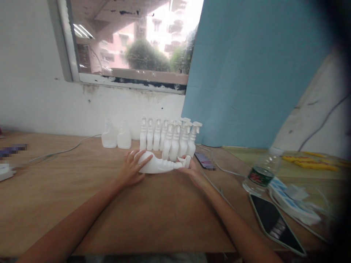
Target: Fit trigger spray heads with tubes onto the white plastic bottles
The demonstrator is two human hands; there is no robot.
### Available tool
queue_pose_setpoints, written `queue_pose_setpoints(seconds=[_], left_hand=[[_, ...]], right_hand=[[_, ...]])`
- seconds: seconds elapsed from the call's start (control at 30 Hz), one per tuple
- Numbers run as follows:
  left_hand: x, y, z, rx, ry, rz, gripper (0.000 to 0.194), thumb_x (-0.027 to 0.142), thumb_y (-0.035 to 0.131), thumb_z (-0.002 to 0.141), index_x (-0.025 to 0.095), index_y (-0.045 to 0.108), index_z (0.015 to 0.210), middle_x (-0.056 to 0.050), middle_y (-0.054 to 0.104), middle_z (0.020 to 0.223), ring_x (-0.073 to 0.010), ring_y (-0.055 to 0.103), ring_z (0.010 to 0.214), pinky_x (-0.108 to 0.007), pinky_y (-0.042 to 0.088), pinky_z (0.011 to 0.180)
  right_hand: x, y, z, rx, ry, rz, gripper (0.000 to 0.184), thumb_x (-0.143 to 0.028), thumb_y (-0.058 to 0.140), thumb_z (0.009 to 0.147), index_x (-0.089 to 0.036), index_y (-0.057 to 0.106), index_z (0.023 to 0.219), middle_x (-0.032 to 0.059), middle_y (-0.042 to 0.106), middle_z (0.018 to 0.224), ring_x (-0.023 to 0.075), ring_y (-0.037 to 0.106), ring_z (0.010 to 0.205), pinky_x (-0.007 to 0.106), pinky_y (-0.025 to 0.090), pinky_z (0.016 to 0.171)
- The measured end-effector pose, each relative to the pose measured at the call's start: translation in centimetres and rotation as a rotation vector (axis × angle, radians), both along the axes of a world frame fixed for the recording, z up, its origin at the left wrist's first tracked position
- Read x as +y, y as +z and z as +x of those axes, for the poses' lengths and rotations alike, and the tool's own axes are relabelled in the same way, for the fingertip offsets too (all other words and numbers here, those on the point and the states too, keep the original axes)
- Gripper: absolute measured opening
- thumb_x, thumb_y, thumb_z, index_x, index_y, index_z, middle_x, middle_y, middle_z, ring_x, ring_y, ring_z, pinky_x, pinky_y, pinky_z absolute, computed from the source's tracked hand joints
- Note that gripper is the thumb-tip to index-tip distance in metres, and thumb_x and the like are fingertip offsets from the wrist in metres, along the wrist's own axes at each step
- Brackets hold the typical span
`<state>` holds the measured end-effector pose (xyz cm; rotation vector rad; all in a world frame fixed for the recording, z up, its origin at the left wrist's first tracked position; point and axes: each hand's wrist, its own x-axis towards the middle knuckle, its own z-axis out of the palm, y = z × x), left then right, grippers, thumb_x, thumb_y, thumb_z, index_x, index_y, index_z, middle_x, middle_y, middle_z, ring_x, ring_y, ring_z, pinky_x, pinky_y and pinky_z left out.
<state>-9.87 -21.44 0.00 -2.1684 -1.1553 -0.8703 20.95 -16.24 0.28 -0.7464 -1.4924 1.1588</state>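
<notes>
A white spray bottle (157, 164) lies on its side between my hands, its trigger head pointing right. My left hand (134, 170) grips the wide base end, with fingers over the top. At the other end my right hand (191, 170) holds the trigger head (185, 161), the fingers partly hidden behind it. Just beyond stand several upright white spray bottles (174, 142) with trigger heads, grouped closely. To their left are two white bottles (109, 137) without visible trigger heads.
A phone (202, 160) lies right of the bottles. Farther right are a water bottle (259, 177), a larger phone (275, 223) and a power strip (293, 204) with cables. A wall with a window (137, 44) and a blue curtain (236, 73) rises behind the wooden table (153, 219).
</notes>
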Motion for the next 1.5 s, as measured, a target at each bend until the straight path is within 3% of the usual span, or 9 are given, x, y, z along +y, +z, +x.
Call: queue_pose_setpoints(seconds=[0.17, 0.33, 0.5, 0.67, 0.87, 1.0, 1.13, 1.3, 1.5], left_hand=[[-0.2, 0.0, 0.2, -0.014, 0.016, -0.022, 0.08, 0.03, 0.064, 0.07, 0.031, 0.035, 0.144, -0.01, 0.034, 0.147, -0.0374, 0.028, 0.13, -0.057, 0.013, 0.107], [-0.4, 0.0, 0.3, -0.002, 0.005, -0.024, 0.08, 0.029, 0.064, 0.069, 0.032, 0.035, 0.144, -0.009, 0.035, 0.147, -0.0373, 0.029, 0.129, -0.056, 0.013, 0.106], [-0.4, -0.1, 0.3, -0.014, 0.01, -0.032, 0.082, 0.029, 0.065, 0.067, 0.032, 0.036, 0.144, -0.01, 0.034, 0.147, -0.038, 0.029, 0.129, -0.056, 0.013, 0.106], [-0.6, -0.3, 0.6, -0.011, 0.004, -0.042, 0.081, 0.029, 0.064, 0.067, 0.031, 0.037, 0.143, -0.011, 0.035, 0.146, -0.0377, 0.029, 0.129, -0.056, 0.013, 0.105], [-0.5, -0.6, 0.9, -0.041, -0.009, -0.042, 0.083, 0.029, 0.064, 0.067, 0.031, 0.035, 0.144, -0.011, 0.036, 0.145, -0.0381, 0.03, 0.128, -0.056, 0.013, 0.105], [-0.5, -0.6, 1.0, -0.053, 0.001, -0.038, 0.082, 0.027, 0.063, 0.066, 0.031, 0.037, 0.144, -0.011, 0.035, 0.145, -0.038, 0.03, 0.128, -0.057, 0.013, 0.105], [-0.5, -0.6, 0.9, -0.044, -0.011, -0.05, 0.083, 0.028, 0.065, 0.065, 0.031, 0.037, 0.143, -0.011, 0.037, 0.144, -0.0379, 0.03, 0.128, -0.057, 0.014, 0.105], [-0.4, -0.7, 0.7, -0.043, 0.002, -0.052, 0.083, 0.028, 0.064, 0.066, 0.032, 0.036, 0.144, -0.011, 0.036, 0.144, -0.0384, 0.029, 0.128, -0.058, 0.012, 0.105], [-0.5, -0.7, 0.8, -0.045, -0.003, -0.065, 0.083, 0.028, 0.064, 0.066, 0.032, 0.037, 0.143, -0.01, 0.035, 0.144, -0.0378, 0.029, 0.129, -0.058, 0.013, 0.105]], right_hand=[[-0.3, 0.1, -0.3, -0.02, -0.027, 0.032, 0.055, -0.026, 0.081, 0.061, -0.023, 0.048, 0.105, 0.0015, 0.067, 0.099, 0.0213, 0.063, 0.086, 0.031, 0.049, 0.075], [-0.8, 0.5, -0.7, -0.125, -0.04, 0.057, 0.041, -0.04, 0.071, 0.074, -0.022, 0.043, 0.099, -0.0048, 0.062, 0.066, 0.0147, 0.057, 0.053, 0.027, 0.044, 0.055], [-1.0, 0.5, -0.8, -0.096, -0.016, 0.091, 0.055, -0.035, 0.08, 0.063, -0.023, 0.041, 0.1, -0.0005, 0.066, 0.087, 0.0143, 0.061, 0.061, 0.026, 0.047, 0.054], [-0.9, 0.0, -1.1, -0.06, -0.026, 0.053, 0.048, -0.046, 0.071, 0.072, -0.025, 0.037, 0.097, -0.0057, 0.061, 0.072, 0.0115, 0.054, 0.042, 0.023, 0.041, 0.04], [-1.3, 0.4, -1.2, -0.058, -0.036, 0.063, 0.051, -0.047, 0.072, 0.07, -0.024, 0.038, 0.101, -0.0057, 0.06, 0.073, 0.0099, 0.053, 0.04, 0.021, 0.04, 0.038], [-1.6, 0.5, -1.2, -0.027, 0.001, 0.072, 0.059, -0.04, 0.077, 0.066, -0.026, 0.035, 0.105, -0.0045, 0.063, 0.079, 0.0125, 0.059, 0.048, 0.025, 0.047, 0.045], [-1.6, 0.4, -1.3, -0.065, -0.036, 0.06, 0.046, -0.044, 0.07, 0.073, -0.025, 0.037, 0.099, -0.0078, 0.058, 0.065, 0.0106, 0.051, 0.038, 0.023, 0.041, 0.039], [-1.7, 0.4, -1.3, -0.047, 0.0, 0.105, 0.064, -0.031, 0.08, 0.061, -0.027, 0.035, 0.106, -0.0033, 0.063, 0.085, 0.0142, 0.062, 0.056, 0.026, 0.05, 0.051], [-1.5, 0.1, -1.5, -0.1, -0.019, 0.08, 0.046, -0.044, 0.067, 0.074, -0.026, 0.034, 0.1, -0.0113, 0.053, 0.056, 0.0107, 0.048, 0.035, 0.026, 0.045, 0.043]])
